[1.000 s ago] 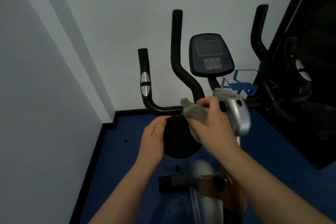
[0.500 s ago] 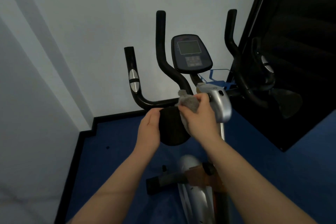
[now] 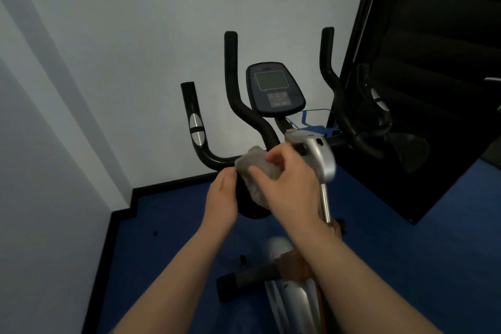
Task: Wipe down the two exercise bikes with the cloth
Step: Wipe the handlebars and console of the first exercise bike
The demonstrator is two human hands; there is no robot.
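**Grey cloth bunched at the handlebar joint**

Grey and fuzzy, the cloth (image 3: 256, 168) is wadded against the bike (image 3: 273, 141) where the black handlebar meets the silver stem. The right hand (image 3: 291, 184) curls round it, thumb and fingers pinching the wad; the left hand (image 3: 221, 202) lies with straight fingers against a round black part just below. Risk, as I judge it — so small a wad could skip the bar's underside and upright grips, or slip from the pinch and drop to the blue floor (image 3: 168, 238).
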